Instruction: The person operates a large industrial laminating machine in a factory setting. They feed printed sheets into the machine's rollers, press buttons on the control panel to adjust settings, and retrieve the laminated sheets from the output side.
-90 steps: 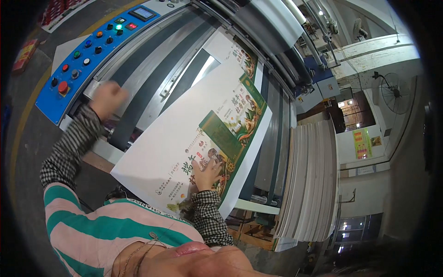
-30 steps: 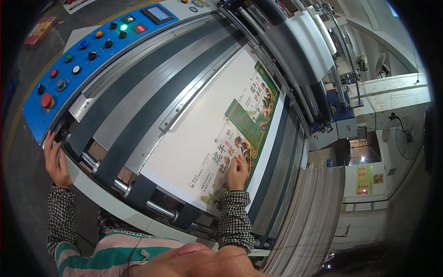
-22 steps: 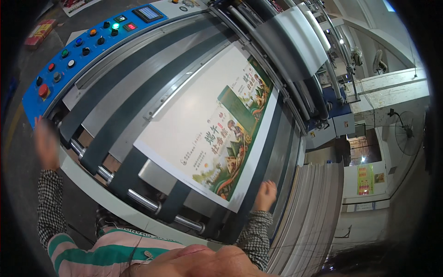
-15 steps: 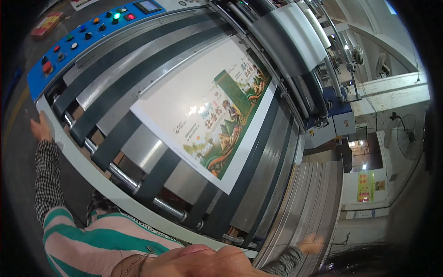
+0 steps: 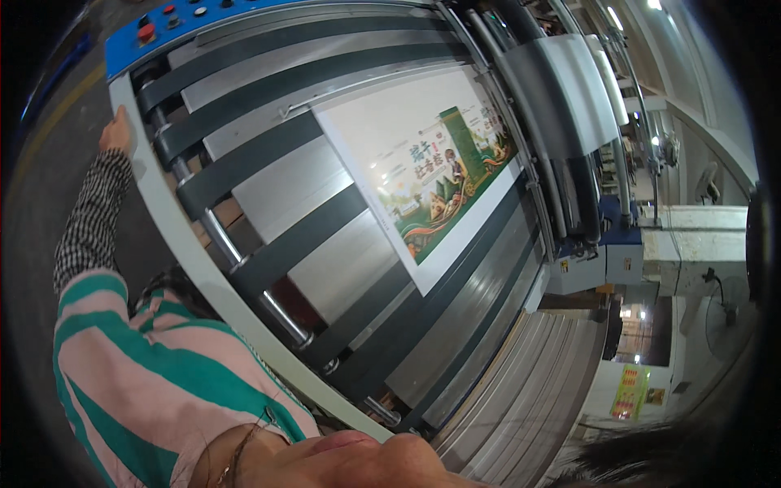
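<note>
At the upper left, my left hand (image 5: 116, 132) is closed on the outer edge of the machine's pale frame rail (image 5: 172, 236), below the blue control panel; part of its fingers is hard to make out. My right hand is out of view. Beyond the rail, a large printed sheet (image 5: 435, 175) with green and cream artwork lies on the dark conveyor belts (image 5: 281, 229). Its far end reaches the rollers (image 5: 512, 122). No hand touches the sheet.
The blue control panel (image 5: 183, 23) carries several buttons, including a red knob. Metal plates show between the belts. A big grey-white roll (image 5: 573, 98) sits above the far end. Right of the machine is a grey ridged surface (image 5: 521, 386); a wall fan (image 5: 720, 305) hangs farther back.
My view has turned, so the machine and sheet appear farther right and higher. The sheet sits closer to the rollers. My right hand has left the picture; my left stays at the rail.
</note>
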Demonstrator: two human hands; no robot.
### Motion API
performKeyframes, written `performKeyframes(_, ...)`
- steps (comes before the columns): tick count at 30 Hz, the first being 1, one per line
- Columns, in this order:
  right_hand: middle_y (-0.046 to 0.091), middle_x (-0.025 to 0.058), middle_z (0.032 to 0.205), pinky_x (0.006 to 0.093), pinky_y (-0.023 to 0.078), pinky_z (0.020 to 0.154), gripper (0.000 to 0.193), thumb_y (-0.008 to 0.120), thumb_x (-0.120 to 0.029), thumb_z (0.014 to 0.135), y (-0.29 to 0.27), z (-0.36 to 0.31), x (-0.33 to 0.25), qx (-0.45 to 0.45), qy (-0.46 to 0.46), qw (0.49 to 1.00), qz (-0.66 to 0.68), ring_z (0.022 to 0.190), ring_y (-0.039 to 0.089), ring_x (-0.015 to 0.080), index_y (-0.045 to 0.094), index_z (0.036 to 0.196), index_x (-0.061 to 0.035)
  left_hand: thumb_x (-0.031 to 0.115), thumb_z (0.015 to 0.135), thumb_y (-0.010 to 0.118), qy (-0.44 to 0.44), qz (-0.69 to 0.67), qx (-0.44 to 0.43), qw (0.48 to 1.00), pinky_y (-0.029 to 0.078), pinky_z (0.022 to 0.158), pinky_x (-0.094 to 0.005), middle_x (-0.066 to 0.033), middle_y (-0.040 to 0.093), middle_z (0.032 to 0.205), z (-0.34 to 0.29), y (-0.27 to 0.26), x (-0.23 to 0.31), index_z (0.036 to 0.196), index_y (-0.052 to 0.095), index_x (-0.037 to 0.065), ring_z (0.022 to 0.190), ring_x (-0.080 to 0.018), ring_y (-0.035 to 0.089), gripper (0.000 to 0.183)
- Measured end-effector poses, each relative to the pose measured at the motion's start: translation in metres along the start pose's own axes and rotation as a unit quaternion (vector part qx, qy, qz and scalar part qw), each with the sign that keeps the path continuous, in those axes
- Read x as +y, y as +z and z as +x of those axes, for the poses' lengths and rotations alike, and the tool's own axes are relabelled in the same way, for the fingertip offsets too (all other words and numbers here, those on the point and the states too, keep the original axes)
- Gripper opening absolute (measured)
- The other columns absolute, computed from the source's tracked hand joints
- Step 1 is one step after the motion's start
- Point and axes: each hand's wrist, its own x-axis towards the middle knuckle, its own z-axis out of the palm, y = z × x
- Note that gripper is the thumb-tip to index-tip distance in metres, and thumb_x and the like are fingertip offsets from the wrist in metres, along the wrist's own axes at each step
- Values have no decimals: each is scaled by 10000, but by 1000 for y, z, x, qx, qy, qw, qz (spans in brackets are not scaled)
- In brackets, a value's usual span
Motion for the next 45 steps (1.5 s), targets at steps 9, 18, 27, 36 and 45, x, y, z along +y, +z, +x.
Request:
performKeyframes(9,592,228,753,433,445,690,207,551,-100,740,5,-54,52,-39,-111,984,133,734,558,389,600,846,71,611,831,324,24,-6,23,999,297,1028,-409,-246,432,1306,37,-18,-46,1270,430,-58,1229,-356,404,807)
performKeyframes(18,561,229,677,449,418,619,205,536,-159,697,-28,-380,-109,-328,-255,849,326,641,540,367,588,728,37,404,888,460,267,-42,113,956,238,1060,-406,-234,290,1394,-8,-57,-108,1307,367,-32,1290,-381,270,611)
performKeyframes(27,419,117,652,360,361,593,174,500,-71,792,-138,-631,-203,-357,-240,612,664,618,403,239,411,677,24,151,876,560,336,-283,-514,737,461,607,-224,-45,632,751,-172,-151,-117,956,616,-49,679,-86,564,223)
performKeyframes(36,569,101,759,295,424,646,166,521,-108,876,-184,-691,-145,-387,-346,517,681,701,522,186,556,922,47,311,808,564,405,-5,-676,615,458,617,-326,-163,614,691,-149,-146,-128,822,626,-57,653,-207,584,373)
performKeyframes(45,214,254,1425,550,97,1053,798,527,-566,798,-99,-619,-141,-394,-286,832,268,1335,148,389,347,1347,-14,85,828,570,385,-153,-555,721,447,601,-271,-61,612,726,-78,-187,-141,887,615,-55,667,-121,551,158)
